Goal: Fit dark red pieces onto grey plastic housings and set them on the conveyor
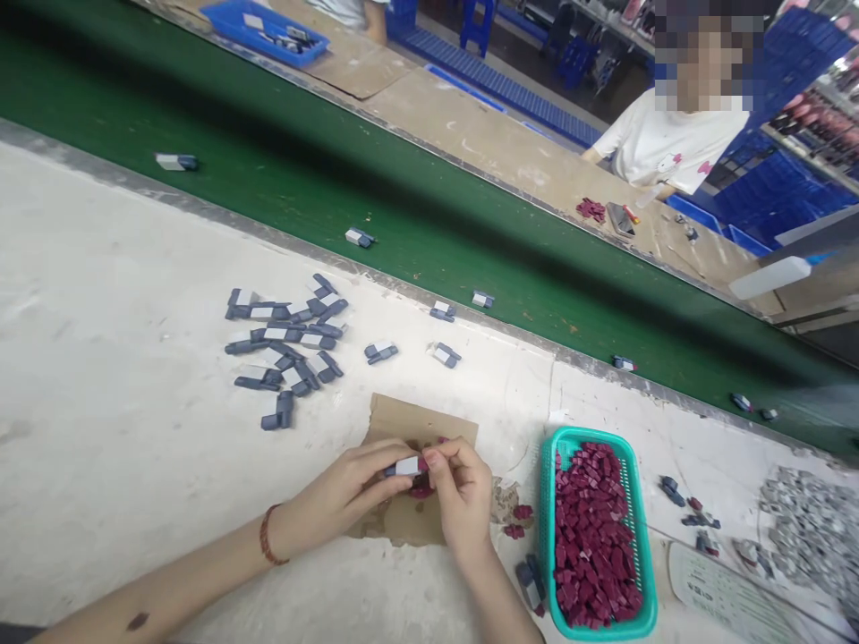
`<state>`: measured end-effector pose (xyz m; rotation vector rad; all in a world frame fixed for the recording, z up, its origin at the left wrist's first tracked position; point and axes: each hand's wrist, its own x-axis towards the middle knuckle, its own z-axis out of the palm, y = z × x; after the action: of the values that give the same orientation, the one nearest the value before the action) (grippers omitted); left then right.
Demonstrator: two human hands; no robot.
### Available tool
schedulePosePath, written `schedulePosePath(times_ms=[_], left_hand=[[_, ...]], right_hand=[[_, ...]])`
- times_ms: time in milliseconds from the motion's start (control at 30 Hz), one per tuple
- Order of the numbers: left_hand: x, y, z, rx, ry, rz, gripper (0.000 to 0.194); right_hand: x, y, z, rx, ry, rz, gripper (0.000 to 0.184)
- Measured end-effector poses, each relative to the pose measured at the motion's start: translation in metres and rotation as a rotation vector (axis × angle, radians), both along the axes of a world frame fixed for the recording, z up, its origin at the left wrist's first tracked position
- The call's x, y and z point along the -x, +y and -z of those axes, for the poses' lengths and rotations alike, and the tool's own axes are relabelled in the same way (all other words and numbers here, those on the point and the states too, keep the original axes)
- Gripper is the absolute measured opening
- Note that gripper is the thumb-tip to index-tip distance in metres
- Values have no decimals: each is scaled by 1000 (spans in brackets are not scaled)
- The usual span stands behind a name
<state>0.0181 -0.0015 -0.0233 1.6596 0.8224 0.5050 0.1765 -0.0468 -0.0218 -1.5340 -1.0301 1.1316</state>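
My left hand [349, 487] is closed around a small dark grey plastic part [406, 467] with a white block on it. Fingers and thumb of my right hand [463, 492] pinch at the part's right end, where a bit of dark red piece shows; the fingertips hide most of it. Both hands are over a stained piece of brown cardboard [422, 416]. More dark red pieces lie under the fingers, partly hidden. To the right stands a teal basket [547, 537] full of small dark red pieces [594, 537].
Several grey-and-white parts [282, 335] lie heaped on the pale table at left. Beyond runs a green conveyor belt [416, 241] carrying similar parts. At right lies a pile of silvery pieces [815, 528]. Across the belt sits a person in a white shirt [671, 139].
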Motion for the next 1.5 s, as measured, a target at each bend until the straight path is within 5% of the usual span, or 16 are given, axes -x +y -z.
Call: schedulePosePath(times_ms=[333, 467, 667, 767, 900, 1033, 1167, 1500], left_hand=[[-5, 0, -8, -82, 34, 98, 22], [-16, 19, -18, -136, 68, 184, 27], [-50, 113, -30, -364, 244, -72, 40], [-73, 172, -19, -508, 382, -115, 36], [-105, 221, 3, -707, 536, -115, 31], [-138, 225, 13, -810, 531, -98, 35], [-173, 211, 14, -870, 470, 73, 34], [-220, 184, 7, -638, 297, 119, 13]], right_hand=[[3, -10, -15, -20, -31, 69, 30], [-20, -25, -31, -65, -160, 67, 23], [-121, -57, -49, -61, -869, 169, 19], [-160, -66, -40, 39, -1121, 30, 21], [-171, -67, -28, 95, -1259, -56, 20], [-170, -66, -26, 93, -1179, -18, 22], [-172, -72, -32, 52, -844, 134, 18], [-132, -66, -47, -110, -56, 499, 24]])
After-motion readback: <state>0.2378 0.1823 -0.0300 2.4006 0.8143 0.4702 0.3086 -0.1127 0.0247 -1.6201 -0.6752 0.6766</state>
